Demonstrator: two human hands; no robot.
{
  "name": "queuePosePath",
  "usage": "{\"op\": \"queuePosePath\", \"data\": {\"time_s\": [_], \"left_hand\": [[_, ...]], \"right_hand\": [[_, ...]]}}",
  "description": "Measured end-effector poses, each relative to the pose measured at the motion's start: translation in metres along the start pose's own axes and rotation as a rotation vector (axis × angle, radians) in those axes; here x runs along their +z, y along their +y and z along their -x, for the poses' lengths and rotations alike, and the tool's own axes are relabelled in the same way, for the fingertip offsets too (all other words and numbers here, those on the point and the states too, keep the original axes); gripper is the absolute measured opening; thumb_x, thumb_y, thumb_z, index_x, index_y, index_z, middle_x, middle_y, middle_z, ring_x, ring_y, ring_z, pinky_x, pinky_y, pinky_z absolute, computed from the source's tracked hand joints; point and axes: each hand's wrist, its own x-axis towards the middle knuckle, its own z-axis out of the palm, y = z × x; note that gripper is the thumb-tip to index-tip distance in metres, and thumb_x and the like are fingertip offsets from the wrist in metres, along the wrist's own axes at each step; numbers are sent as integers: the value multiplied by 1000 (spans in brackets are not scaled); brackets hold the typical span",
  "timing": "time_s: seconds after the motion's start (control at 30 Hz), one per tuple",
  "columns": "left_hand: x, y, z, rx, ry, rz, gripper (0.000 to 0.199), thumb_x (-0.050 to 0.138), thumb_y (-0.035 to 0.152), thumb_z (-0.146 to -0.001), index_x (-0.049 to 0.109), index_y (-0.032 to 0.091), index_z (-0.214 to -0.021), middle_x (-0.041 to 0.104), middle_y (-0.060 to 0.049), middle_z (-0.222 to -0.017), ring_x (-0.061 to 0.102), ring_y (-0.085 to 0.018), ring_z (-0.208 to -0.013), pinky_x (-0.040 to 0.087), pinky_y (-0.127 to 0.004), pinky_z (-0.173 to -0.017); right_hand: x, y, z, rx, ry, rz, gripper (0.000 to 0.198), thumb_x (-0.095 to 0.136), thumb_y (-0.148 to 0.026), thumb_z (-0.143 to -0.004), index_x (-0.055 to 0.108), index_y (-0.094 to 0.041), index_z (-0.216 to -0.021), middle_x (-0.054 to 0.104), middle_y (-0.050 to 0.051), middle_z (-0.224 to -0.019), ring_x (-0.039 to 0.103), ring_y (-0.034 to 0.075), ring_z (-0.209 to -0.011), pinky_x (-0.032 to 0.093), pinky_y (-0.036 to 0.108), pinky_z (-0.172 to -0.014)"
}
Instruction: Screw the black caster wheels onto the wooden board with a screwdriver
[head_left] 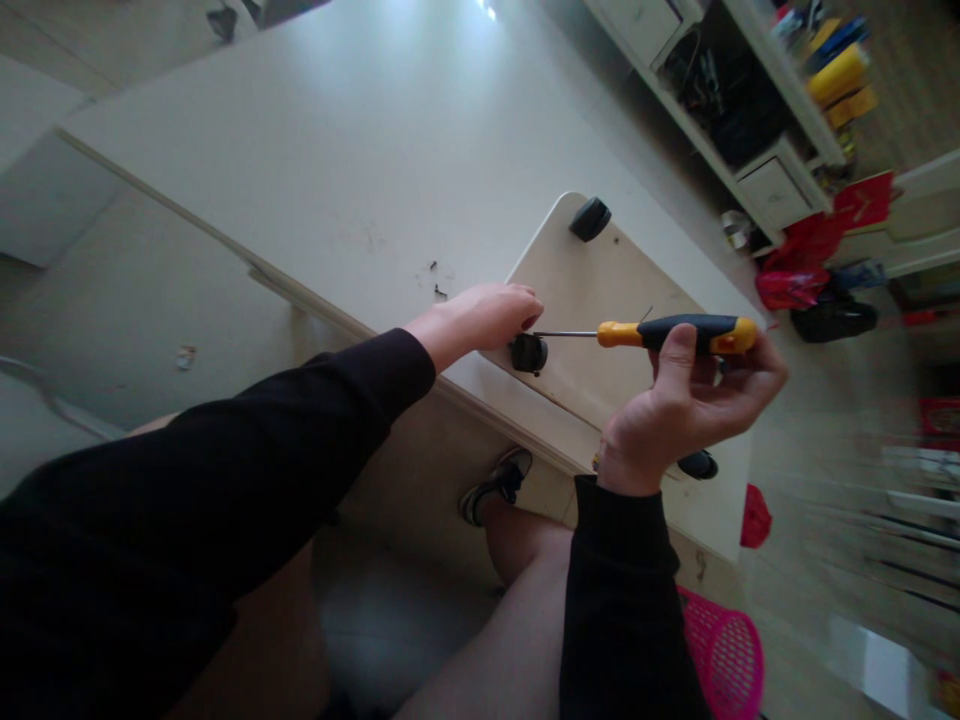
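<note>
Screwdriver (654,332) in the right hand (694,400), stretched over a pale board (592,275), thumb on the yellow-and-black handle and fingers clamped around it, shaft pointing to a black foot (529,353) at the board's corner. At the tip end, left hand (484,318) with fingers bent and drawn together close beside the shaft; cannot tell whether clamped on the foot, the shaft or something smaller, the contact being hidden. Board flat on a white table (300,170), near its edge, with a second black foot (590,219) at another corner and a third (698,464) just beside the right wrist. Near the left hand, two small dark pieces (439,293), possibly screws, loose on the tabletop. Likeliest mishap: tip slipping from a slanted push, scratching the board or jabbing the fingertips so close by. Also possible: foot twisting out of line through a weak steadying hold, or board skidding on the smooth surface under uneven pressure. At risk too, those loose bits, easily swept off by a brush of the left sleeve (300,410).
</note>
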Motion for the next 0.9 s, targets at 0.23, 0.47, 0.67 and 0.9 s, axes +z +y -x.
{"op": "queuePosePath", "data": {"time_s": [0.23, 0.47, 0.67, 0.9], "left_hand": [[3, -1, -3, 2, 32, 8, 28, 62, 11, -97, 81, 20, -114, 76, -10, -117, 69, -20, -94, 44, -31, -76], [1, 0, 1, 31, 35, 12, 28, 63, 5, -94, 82, 20, -109, 76, -8, -113, 67, -17, -87, 40, -29, -70], [5, 2, -3, -30, 64, -2, 24, 60, 13, -99, 83, 17, -107, 78, -12, -115, 69, -19, -91, 44, -31, -74], [-4, 2, -1, 42, 13, 52, 32, 60, 4, -92, 83, 21, -107, 79, -7, -109, 68, -17, -90, 46, -28, -77]], "right_hand": [[0, 0, 1, 63, -2, -64, 42, 89, -38, -80, 66, -28, -115, 63, -2, -113, 70, 18, -105, 66, 51, -105], [2, 1, 3, 52, -32, -31, 41, 87, -38, -81, 65, -30, -115, 66, -2, -116, 71, 19, -108, 68, 53, -104], [5, -1, 6, 66, -48, -19, 37, 84, -31, -84, 64, -34, -115, 64, -3, -117, 72, 20, -110, 69, 52, -104], [5, -5, 6, 115, 7, -66, 40, 88, -27, -76, 67, -29, -110, 62, -3, -107, 71, 19, -106, 68, 52, -105]]}}
